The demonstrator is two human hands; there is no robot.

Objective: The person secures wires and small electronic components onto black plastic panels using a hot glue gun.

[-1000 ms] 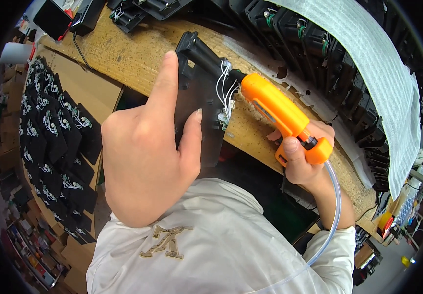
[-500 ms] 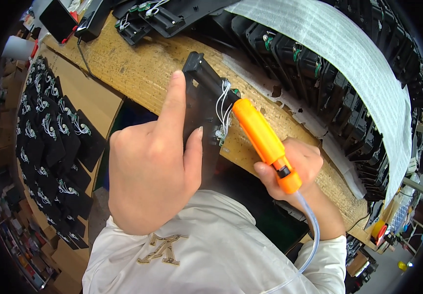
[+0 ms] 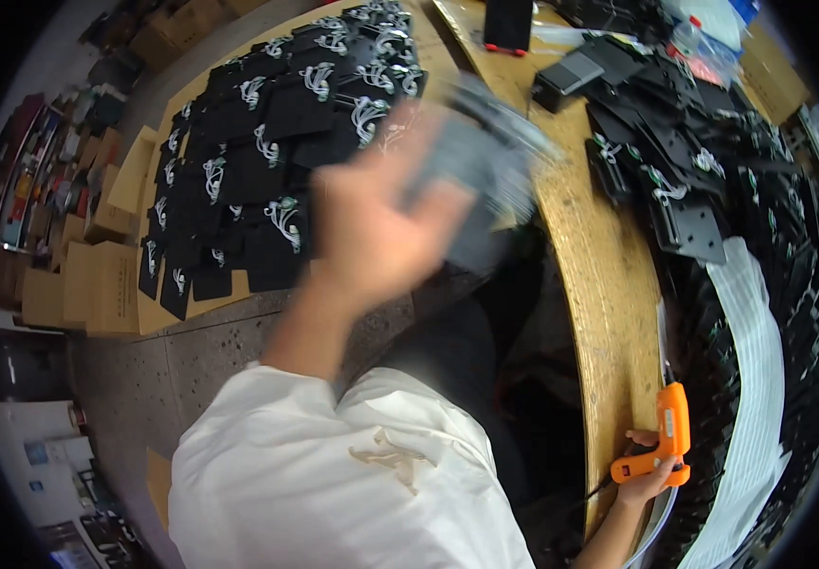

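My left hand (image 3: pixel 372 232) is smeared by motion over the gap between the panel-covered cardboard and the wooden workbench. In its grip is a black plastic panel (image 3: pixel 476 161) with pale wires, also blurred. Lower right, at the bench, my right hand (image 3: pixel 645 486) is wrapped round the handle of an orange hot glue gun (image 3: pixel 673 422). The gun's nozzle points away from me, over the bench's right side. A clear sleeve or cord trails from its grip along my right forearm.
Rows of black panels with white wires (image 3: pixel 300 109) cover a cardboard sheet at far left. More wired panels (image 3: pixel 680 190) crowd the right side of the wooden bench (image 3: pixel 609 284), beside a white foam sheet (image 3: pixel 751 379). Cardboard boxes (image 3: pixel 97 284) stand on the left.
My view has swung left. My left hand has carried the black panel off the bench toward the panel rows. The glue gun has come away from the panel and is now apart at lower right.
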